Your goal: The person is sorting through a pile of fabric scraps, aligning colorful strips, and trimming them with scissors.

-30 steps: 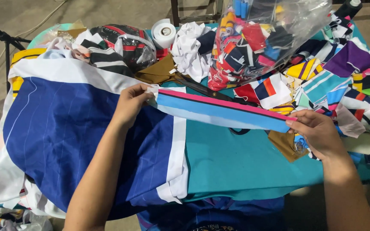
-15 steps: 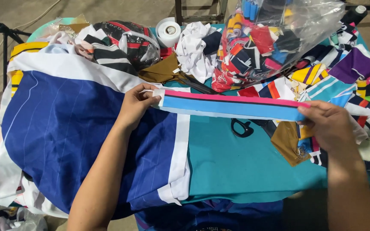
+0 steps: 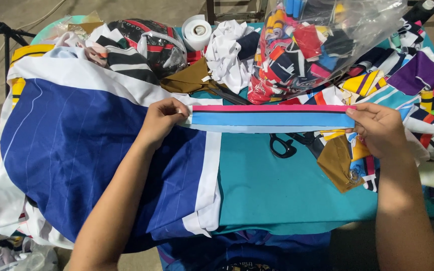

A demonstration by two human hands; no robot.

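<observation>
Pink-edged light-blue fabric strip [image 3: 272,118] held taut, level above teal table cover [image 3: 277,185], betw. blue-white garment [image 3: 91,150] & black scissors [image 3: 283,145]. Left hand [image 3: 160,122], right hand [image 3: 379,128] pinched shut on ends. Even tension, edges kept aligned, no twist.

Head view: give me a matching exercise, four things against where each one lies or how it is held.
Things:
1. fabric strip
2. scissors
3. white tape roll
4. clear plastic bag

Places or states:
A. at the far edge, beside a heap of white cloth
B. stretched flat between the left hand and the right hand
C. stuffed with coloured scraps, far right of centre
D. on the teal cloth, partly under the strip

Pairs: 1-B, 2-D, 3-A, 4-C
</observation>
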